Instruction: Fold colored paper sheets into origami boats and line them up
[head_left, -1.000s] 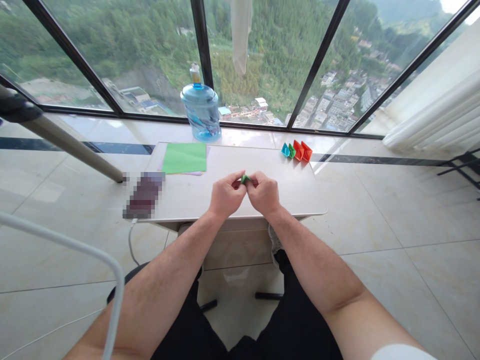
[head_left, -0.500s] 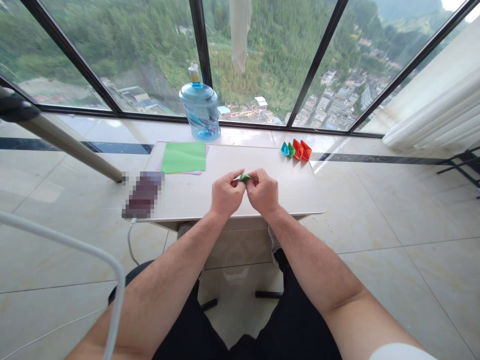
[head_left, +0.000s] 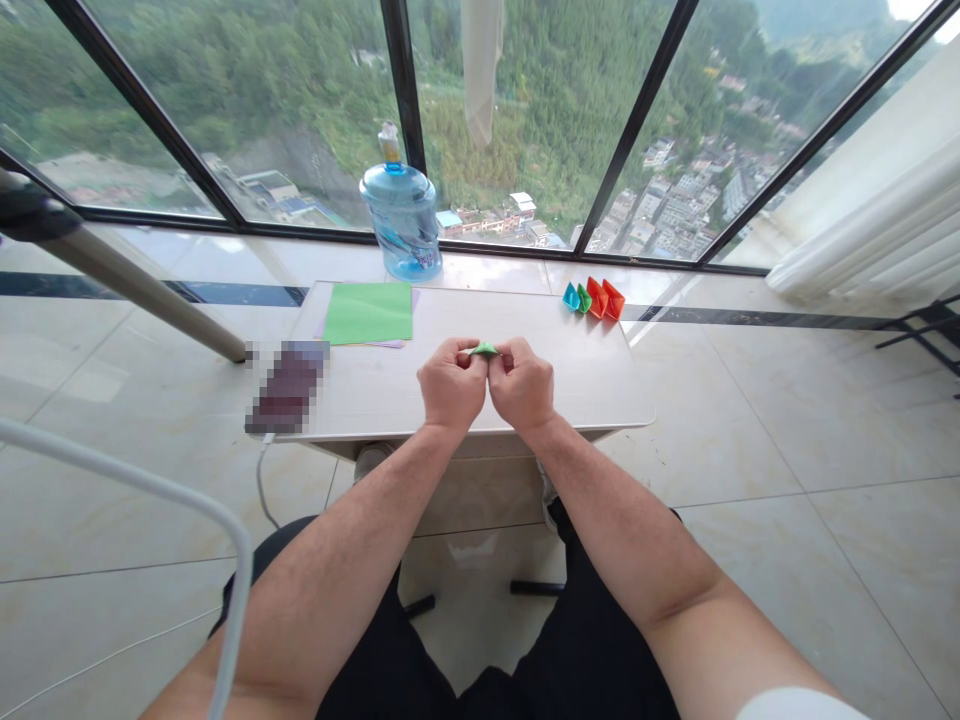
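Observation:
A small piece of folded green paper point(head_left: 484, 349) is pinched between my two hands, above the near part of the white table point(head_left: 585, 385). My left hand point(head_left: 453, 382) grips its left side with thumb and fingers closed. On its right side my right hand point(head_left: 521, 384) does the same, the knuckles of both hands nearly touching. Most of the paper is covered by my fingers, so its full shape cannot be made out. At the table's far right corner stand folded paper boats point(head_left: 594, 298) in blue, green and red.
Green paper sheets point(head_left: 369, 313) lie in a stack at the back left. A blurred-out phone-like object point(head_left: 289, 388) with a white cable rests at the left edge. Behind the table stands a blue water jug point(head_left: 403, 222) by the window. A white curved tube point(head_left: 187, 505) crosses the left foreground.
My hands have shifted slightly on the green paper, and its visible part now looks flatter and wider. Both hands still pinch it.

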